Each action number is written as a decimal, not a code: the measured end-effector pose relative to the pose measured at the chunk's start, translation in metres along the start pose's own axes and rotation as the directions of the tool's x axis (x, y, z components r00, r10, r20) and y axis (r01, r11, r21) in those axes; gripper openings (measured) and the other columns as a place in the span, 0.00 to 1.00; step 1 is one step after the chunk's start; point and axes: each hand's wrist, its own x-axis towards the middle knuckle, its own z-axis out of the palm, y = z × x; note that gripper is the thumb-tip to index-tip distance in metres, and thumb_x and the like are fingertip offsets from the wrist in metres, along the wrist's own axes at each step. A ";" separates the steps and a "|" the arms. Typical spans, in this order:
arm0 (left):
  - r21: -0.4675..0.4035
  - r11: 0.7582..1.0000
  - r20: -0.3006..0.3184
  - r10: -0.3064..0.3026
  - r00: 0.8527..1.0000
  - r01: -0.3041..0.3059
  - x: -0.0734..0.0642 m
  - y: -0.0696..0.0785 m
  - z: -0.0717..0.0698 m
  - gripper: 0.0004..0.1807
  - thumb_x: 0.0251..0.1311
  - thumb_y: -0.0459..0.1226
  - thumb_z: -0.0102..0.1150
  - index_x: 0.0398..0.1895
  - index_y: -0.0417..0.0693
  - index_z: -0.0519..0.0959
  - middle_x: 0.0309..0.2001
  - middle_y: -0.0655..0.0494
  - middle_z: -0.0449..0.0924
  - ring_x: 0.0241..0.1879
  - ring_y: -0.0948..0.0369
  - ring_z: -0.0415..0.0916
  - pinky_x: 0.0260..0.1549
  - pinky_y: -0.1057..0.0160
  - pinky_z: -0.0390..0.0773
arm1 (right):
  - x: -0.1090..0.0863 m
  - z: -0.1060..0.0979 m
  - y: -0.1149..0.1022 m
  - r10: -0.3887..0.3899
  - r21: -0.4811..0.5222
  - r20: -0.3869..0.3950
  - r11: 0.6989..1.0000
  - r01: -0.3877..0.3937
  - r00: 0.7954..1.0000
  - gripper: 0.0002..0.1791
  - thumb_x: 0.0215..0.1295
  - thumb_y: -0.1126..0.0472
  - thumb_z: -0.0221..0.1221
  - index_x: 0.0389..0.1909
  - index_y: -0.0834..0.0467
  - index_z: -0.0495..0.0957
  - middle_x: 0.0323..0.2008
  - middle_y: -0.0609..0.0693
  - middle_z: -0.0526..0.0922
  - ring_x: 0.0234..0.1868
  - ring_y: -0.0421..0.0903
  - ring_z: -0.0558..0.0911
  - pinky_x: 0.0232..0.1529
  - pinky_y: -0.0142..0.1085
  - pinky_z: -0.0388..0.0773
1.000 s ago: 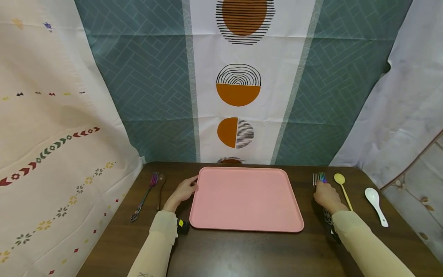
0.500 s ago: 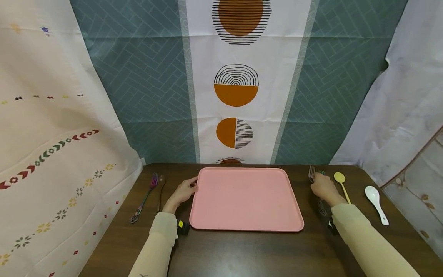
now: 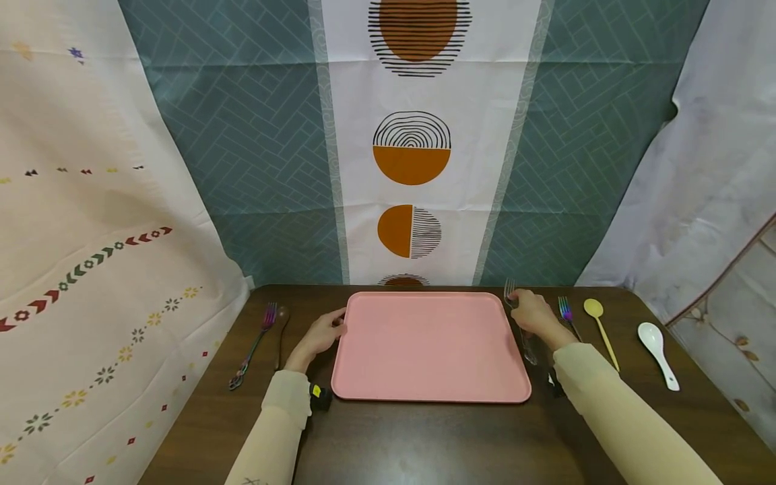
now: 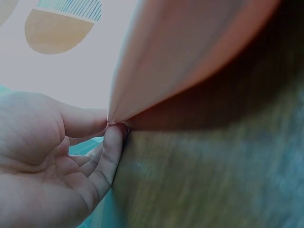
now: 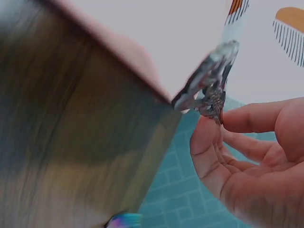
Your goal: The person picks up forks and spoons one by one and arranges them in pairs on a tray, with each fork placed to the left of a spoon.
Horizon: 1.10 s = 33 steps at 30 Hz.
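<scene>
A pink rectangular tray (image 3: 430,347) lies on the dark wooden table. My left hand (image 3: 320,335) pinches its left rim; the left wrist view shows the thumb on one side of the tray edge (image 4: 164,61) and fingers on the other. Over by the tray's right rim, my right hand (image 3: 536,315) holds a silver fork (image 3: 529,351), tines pointing to the back. Its ornate handle (image 5: 209,85) sticks out from between thumb and fingers in the right wrist view. Whether the fork touches the tray I cannot tell.
Right of my right hand lie a rainbow-coloured fork (image 3: 566,311), a yellow spoon (image 3: 595,310) and a white spoon (image 3: 653,342). At the left are a purple-green fork (image 3: 254,347) and a thin brown spoon (image 3: 282,330). Patterned cloths (image 3: 412,236) hang behind the table.
My right hand has moved left with the silver fork, from beside the rainbow-coloured fork to the tray's right rim. My left hand stays on the tray.
</scene>
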 end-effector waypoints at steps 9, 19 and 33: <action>0.003 1.000 -0.008 0.003 1.000 -0.003 0.002 -0.003 0.001 0.29 0.74 0.30 0.52 0.77 0.34 0.64 0.46 0.44 0.76 0.41 0.54 0.75 0.45 0.55 0.76 | 0.005 0.016 -0.037 -0.044 0.081 0.067 0.996 0.038 0.997 0.27 0.74 0.68 0.51 0.71 0.73 0.67 0.44 0.71 0.84 0.11 0.44 0.75 0.18 0.35 0.74; 0.000 1.000 -0.002 -0.003 1.000 0.003 0.001 -0.002 0.001 0.30 0.75 0.32 0.51 0.78 0.35 0.64 0.47 0.44 0.75 0.43 0.53 0.74 0.45 0.55 0.75 | 0.004 0.038 -0.083 -0.038 0.156 0.134 0.988 0.017 0.990 0.28 0.73 0.72 0.49 0.73 0.68 0.68 0.21 0.55 0.76 0.11 0.41 0.66 0.17 0.32 0.69; -0.013 1.000 -0.009 -0.005 1.000 0.005 -0.001 0.001 0.002 0.29 0.75 0.30 0.51 0.77 0.34 0.63 0.45 0.45 0.75 0.41 0.54 0.75 0.44 0.55 0.75 | 0.008 0.062 -0.109 -0.033 0.183 0.140 0.983 0.006 0.990 0.24 0.75 0.71 0.51 0.71 0.63 0.71 0.26 0.54 0.78 0.13 0.40 0.62 0.19 0.34 0.68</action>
